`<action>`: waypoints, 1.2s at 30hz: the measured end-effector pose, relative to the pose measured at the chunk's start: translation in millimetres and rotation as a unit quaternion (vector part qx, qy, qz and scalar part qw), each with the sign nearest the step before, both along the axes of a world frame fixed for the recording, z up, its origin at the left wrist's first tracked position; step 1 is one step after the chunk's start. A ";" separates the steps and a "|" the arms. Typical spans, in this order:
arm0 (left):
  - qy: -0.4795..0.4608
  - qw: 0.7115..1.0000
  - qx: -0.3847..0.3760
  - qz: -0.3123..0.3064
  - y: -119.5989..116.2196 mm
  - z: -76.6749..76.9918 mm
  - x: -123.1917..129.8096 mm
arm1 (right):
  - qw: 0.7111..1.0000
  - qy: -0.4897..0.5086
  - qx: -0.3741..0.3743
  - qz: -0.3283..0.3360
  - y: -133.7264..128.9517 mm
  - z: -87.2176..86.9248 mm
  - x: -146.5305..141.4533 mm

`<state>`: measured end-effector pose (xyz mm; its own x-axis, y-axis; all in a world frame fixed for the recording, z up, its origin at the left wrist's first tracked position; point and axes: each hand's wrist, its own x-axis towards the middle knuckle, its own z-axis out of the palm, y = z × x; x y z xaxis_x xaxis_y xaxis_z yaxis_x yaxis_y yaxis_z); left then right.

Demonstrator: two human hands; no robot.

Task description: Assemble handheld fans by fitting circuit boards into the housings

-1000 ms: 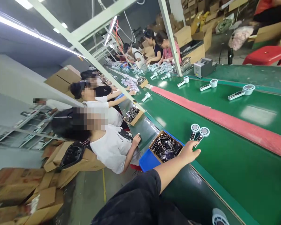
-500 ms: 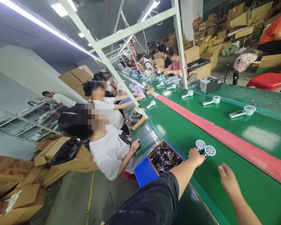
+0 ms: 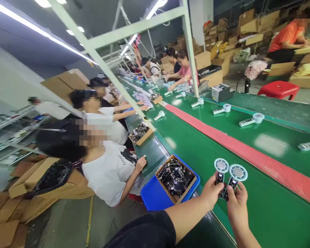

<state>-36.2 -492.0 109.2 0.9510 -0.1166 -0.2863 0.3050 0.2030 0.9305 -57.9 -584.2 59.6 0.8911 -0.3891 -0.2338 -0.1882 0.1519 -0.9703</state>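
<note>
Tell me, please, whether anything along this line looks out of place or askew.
One mild oddity: the cardboard box of dark parts sits at an angle inside the blue bin, not squared to its sides, leaving a strip of blue bare. The white-headed units on the green belt look orderly.

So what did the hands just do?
The left hand and the right hand reached to the green belt and picked up the two round-topped gadgets, one each, lifting them up. The box of dark parts stayed in its blue bin.
</note>
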 end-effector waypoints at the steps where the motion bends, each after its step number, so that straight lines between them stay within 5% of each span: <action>1: -0.007 1.000 -0.030 -0.005 0.2 7.2 -10.8 | 0.999 -0.020 0.024 -0.006 -2.3 11.7 -12.4; 6: 0.003 0.993 -0.118 -0.013 7.9 44.3 -43.7 | 0.982 -0.151 0.110 0.001 -3.7 79.1 -44.5; 12: 0.015 0.988 -0.156 0.000 9.1 75.8 -59.0 | 0.971 -0.194 0.137 -0.007 -5.8 116.7 -58.6; 36: -0.016 0.985 -0.169 -0.018 16.0 91.8 -64.7 | 0.963 -0.185 0.194 0.012 -10.7 136.5 -70.7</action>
<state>-100.9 -476.1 201.0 0.9526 -0.2336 -0.1952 0.2891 0.4933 0.8204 -128.6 -594.9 196.1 0.9490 -0.3144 -0.0224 0.1515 0.5173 -0.8423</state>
